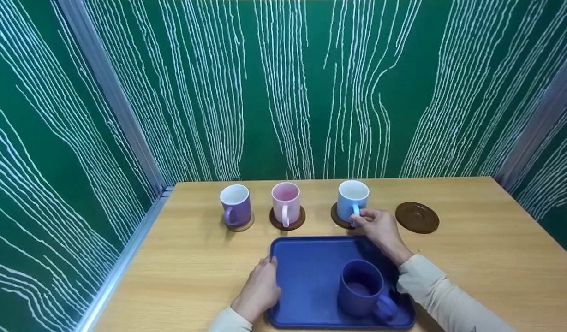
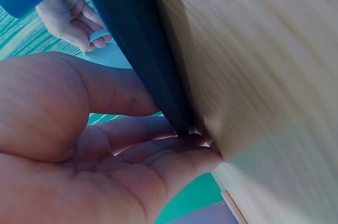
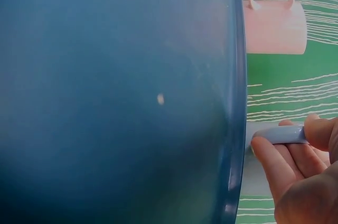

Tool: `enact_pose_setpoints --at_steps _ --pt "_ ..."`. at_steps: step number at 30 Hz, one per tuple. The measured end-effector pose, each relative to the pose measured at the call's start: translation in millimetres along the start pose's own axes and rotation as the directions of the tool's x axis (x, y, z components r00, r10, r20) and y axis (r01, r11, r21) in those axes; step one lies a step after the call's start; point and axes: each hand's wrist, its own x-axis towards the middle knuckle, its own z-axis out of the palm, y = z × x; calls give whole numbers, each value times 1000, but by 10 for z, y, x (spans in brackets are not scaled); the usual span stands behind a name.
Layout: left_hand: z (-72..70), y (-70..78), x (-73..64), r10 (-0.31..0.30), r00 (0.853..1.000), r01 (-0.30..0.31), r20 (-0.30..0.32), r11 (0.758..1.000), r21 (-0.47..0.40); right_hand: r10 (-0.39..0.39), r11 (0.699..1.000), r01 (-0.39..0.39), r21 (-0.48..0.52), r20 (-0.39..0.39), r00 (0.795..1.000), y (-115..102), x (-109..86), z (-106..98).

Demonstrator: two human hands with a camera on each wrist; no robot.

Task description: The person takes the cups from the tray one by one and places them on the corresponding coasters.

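At the back of the table, my right hand (image 1: pixel 380 229) grips the handle of a light blue mug (image 1: pixel 349 201) with thumb and fingers. The mug stands upright over a dark brown coaster (image 1: pixel 336 219). In the right wrist view the fingers curl round the pale handle (image 3: pixel 288 134). My left hand (image 1: pixel 260 287) holds the left edge of a blue tray (image 1: pixel 306 272). From the left wrist view, the thumb lies against the tray's side (image 2: pixel 134 39) and the fingertips reach to its lower edge by the tabletop. A dark blue mug (image 1: pixel 357 295) stands on the tray.
To the left, a purple mug (image 1: pixel 239 210) stands on a light wooden coaster (image 1: pixel 242 227), and a pink mug (image 1: pixel 290 207) on a dark brown one. Another brown coaster (image 1: pixel 417 217) lies bare at the right. A green wall (image 1: pixel 274 115) with white lines rises behind the table.
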Motion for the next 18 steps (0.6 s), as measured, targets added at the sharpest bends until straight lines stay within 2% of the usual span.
enact_pose_setpoints --at_steps 6,10,18 --pt "13 -8 4 -11 1000 12 16 1000 -11 -43 995 40 -90 -34 998 13 -9 21" --pt "20 -13 2 -17 999 18 28 1000 -19 -34 995 30 -91 -39 999 25 -7 38" --pt "4 -13 2 -3 1000 3 -1 1000 -10 -32 987 28 -156 -27 999 6 6 30"
